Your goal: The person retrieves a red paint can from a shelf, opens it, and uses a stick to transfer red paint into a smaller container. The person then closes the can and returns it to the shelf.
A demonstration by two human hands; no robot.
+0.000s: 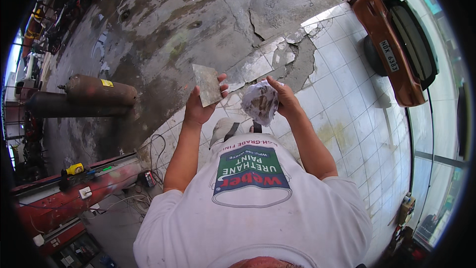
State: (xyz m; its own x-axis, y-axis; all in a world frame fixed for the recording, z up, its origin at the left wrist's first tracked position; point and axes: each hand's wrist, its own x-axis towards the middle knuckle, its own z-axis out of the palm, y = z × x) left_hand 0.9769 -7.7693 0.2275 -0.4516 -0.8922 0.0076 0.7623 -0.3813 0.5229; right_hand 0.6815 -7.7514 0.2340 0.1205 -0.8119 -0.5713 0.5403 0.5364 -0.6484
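My left hand (199, 106) grips a flat, squarish grey plate (204, 83) with a mottled surface, its fingers curling round the right edge. My right hand (285, 99) holds a crumpled white wad (260, 103) with brown smears, perhaps cloth or plastic, thumb along its top. The two held things are a short gap apart in front of my printed white shirt, above the tiled floor (329, 94). A grey shoe (220, 129) shows partly below them.
Two gas cylinders (99, 89) lie at the left on wet, cracked concrete (223, 20). A red bench (59, 208) with tools and cables is at lower left. An orange car panel (369, 25) and glass wall (426, 173) line the right. Broken tiles (287, 54) lie ahead.
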